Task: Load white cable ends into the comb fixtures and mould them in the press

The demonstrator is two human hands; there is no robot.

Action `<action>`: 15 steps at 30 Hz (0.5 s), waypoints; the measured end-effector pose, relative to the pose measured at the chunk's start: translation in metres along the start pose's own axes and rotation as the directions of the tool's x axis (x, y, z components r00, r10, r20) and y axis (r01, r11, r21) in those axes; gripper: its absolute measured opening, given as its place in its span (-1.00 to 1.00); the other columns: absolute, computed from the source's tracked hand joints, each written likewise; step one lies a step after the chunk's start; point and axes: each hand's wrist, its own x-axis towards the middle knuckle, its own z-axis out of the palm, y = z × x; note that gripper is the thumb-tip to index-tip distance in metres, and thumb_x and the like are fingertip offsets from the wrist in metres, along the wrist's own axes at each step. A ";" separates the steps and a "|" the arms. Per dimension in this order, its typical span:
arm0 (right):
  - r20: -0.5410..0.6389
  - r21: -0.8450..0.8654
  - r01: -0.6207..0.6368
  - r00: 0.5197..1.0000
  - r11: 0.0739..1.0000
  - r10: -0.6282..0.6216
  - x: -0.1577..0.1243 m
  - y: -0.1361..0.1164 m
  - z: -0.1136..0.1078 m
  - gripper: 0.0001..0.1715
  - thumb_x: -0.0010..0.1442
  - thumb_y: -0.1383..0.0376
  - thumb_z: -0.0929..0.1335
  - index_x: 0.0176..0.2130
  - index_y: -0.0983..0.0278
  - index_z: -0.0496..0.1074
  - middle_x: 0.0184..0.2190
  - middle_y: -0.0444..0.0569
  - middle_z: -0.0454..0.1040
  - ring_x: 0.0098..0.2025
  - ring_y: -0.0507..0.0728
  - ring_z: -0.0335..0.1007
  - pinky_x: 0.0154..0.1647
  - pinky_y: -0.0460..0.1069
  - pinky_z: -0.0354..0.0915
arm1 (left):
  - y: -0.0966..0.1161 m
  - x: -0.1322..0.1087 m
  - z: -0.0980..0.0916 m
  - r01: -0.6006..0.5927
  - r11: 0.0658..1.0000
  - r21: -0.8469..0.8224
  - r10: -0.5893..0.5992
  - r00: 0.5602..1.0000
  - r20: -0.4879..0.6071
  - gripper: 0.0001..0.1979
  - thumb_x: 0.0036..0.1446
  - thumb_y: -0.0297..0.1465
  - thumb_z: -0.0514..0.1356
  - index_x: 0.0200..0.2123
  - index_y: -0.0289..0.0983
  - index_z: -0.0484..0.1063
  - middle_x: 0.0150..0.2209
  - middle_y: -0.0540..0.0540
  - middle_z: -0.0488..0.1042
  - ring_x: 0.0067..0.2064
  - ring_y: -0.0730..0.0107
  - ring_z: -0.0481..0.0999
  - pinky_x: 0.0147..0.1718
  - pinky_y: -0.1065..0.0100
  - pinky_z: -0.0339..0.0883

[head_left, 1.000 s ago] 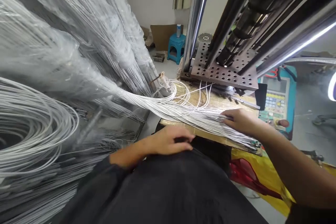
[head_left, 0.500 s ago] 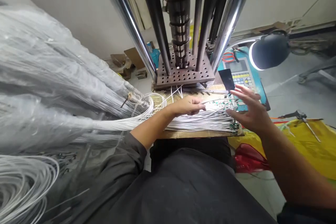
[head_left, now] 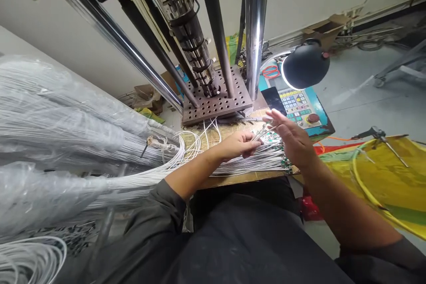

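Many white cables point(head_left: 239, 166) lie side by side along the front of the cardboard-covered table point(head_left: 229, 180), with small green boards point(head_left: 285, 162) at their right ends. My left hand point(head_left: 240, 145) is closed on a few white cables above this bundle. Close on its right, my right hand point(head_left: 289, 136) is raised at the cable ends, its fingers stretched out and its thumb near the cables. Whether its fingertips touch them cannot be made out in the glare.
Behind the hands stands a machine with a perforated metal plate point(head_left: 233, 97) and upright rods. A black lamp point(head_left: 306, 66) hangs over a teal control panel point(head_left: 317, 102) at right. Plastic-wrapped cable bundles point(head_left: 66, 120) fill the left. A yellow bag point(head_left: 396, 177) lies at right.
The view has turned and shifted to the right. My right hand has moved closer to my left hand, and the cables in my left hand now point up to the right.
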 end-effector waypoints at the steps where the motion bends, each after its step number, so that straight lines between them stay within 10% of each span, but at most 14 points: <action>1: 0.046 -0.034 0.012 0.999 0.999 -0.010 0.000 -0.004 0.001 -0.44 0.44 0.06 0.26 0.33 0.15 0.34 0.29 0.04 0.39 0.27 0.26 0.37 0.34 0.24 0.27 | -0.003 0.002 0.002 -0.002 1.000 -0.026 0.002 1.000 -0.013 -0.55 0.14 -0.06 0.37 -0.28 -0.36 0.42 -0.50 0.04 0.35 -0.55 0.57 0.30 -0.55 0.46 0.15; 15: 0.444 -0.039 -0.015 0.895 0.999 0.031 0.014 0.002 -0.009 -0.29 0.39 0.24 0.29 0.45 0.05 0.11 0.12 0.03 0.54 0.15 0.23 0.49 0.16 0.19 0.42 | -0.023 -0.003 0.024 0.040 0.971 -0.235 -0.043 0.999 -0.009 -0.49 0.14 0.01 0.36 -0.42 -0.38 0.46 -0.54 -0.05 0.43 -0.47 0.50 0.38 -0.37 0.40 0.20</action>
